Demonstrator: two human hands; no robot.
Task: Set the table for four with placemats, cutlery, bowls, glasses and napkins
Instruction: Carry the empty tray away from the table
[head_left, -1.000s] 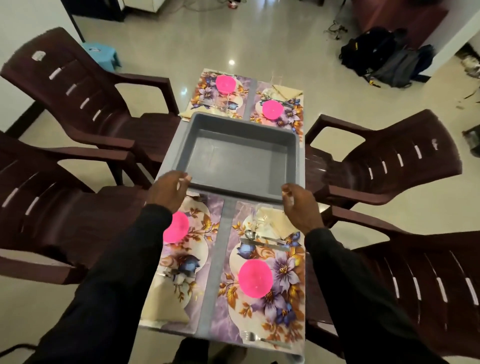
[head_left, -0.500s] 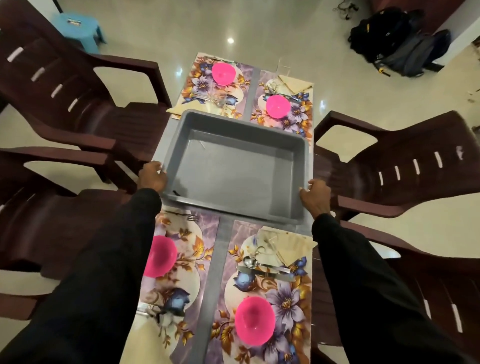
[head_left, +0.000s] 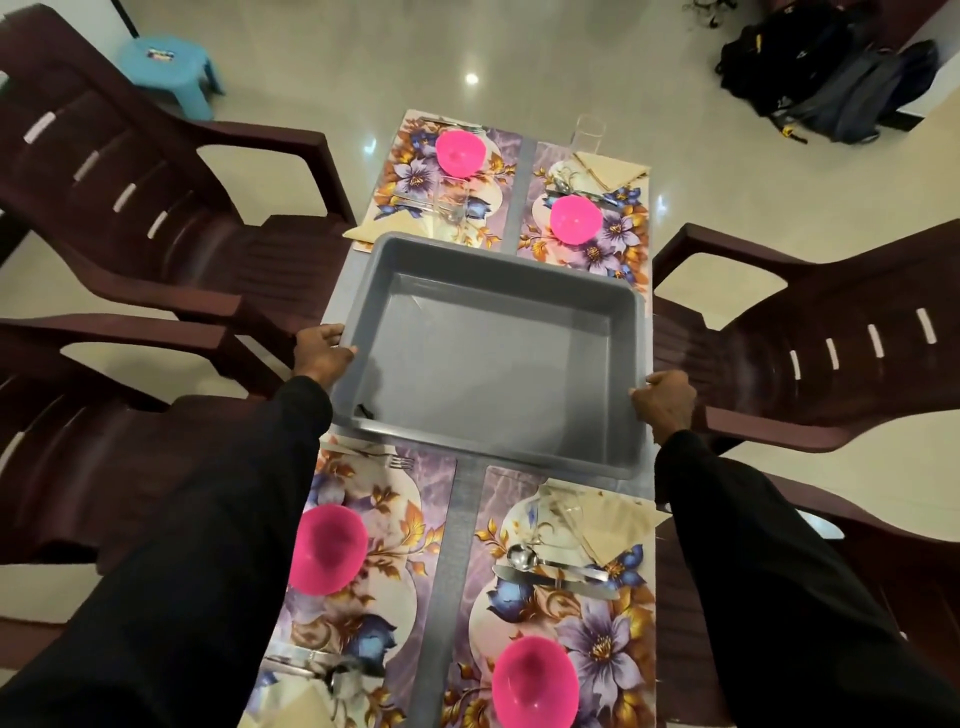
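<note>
I judge the step in hand to be removal of the carrier. The grey rectangular plastic tub (head_left: 493, 374) stands empty between my two hands, on the middle of the table. The left hand (head_left: 319, 353) is curled over the tub's left rim, thumb on the inner side. The right hand (head_left: 665, 400) is closed round the right rim at the near corner. Four floral printed placemats (head_left: 431, 483) are laid, two beyond the hands and two on the near side. Each carries a round pink plastic bowl (head_left: 327, 551). Just nearer than the right hand lie a folded cream napkin (head_left: 613, 525) and a steel spoon and knife (head_left: 556, 569). A steel fork (head_left: 400, 461) lies just nearer than the left hand. A clear drinking glass (head_left: 589, 132) stands well beyond the right hand. My sleeves hide parts of the near settings, so I cannot confirm every item. The setting appears close to complete. The next move calls for a level lift with both hands together. The tub's far edge lies against the far placemats, so it should rise above bowls and glass before any sideways travel. No writing is legible. The sticker on the blue plastic stool (head_left: 166, 60), far beyond the left hand, is too small to read.
</note>
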